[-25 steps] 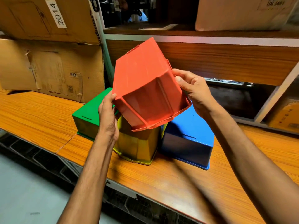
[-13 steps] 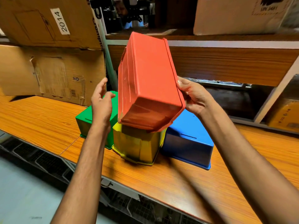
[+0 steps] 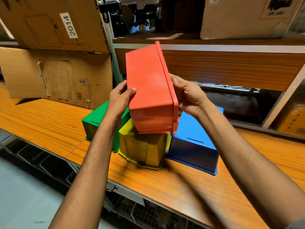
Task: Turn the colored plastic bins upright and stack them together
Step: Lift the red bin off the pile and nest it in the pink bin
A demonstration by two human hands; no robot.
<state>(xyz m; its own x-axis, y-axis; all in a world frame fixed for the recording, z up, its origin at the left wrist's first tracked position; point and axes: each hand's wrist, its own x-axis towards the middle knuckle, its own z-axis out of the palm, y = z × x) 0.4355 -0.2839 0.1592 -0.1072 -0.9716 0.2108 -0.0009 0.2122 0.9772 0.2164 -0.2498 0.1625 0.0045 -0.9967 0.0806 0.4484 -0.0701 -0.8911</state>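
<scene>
I hold a red bin (image 3: 148,86) in the air with both hands, tilted on its side so a flat wall faces me and its rim runs along the right edge. My left hand (image 3: 120,98) grips its left side and my right hand (image 3: 188,95) grips the rim side. Below it, on the wooden table (image 3: 41,119), three bins lie upside down: a green bin (image 3: 95,119) on the left, a yellow bin (image 3: 142,149) in the middle and a blue bin (image 3: 194,142) on the right. The red bin's lower end hangs just above the yellow bin.
Large cardboard boxes (image 3: 49,68) stand against the back left of the table. A wooden shelf unit (image 3: 231,66) with more boxes runs behind the bins at the right. The table's front edge (image 3: 92,171) drops to a metal rack and the floor.
The red bin has rolled further over, so a flat wall faces me rather than its underside. My left hand, off the bin half a second ago, now grips it again.
</scene>
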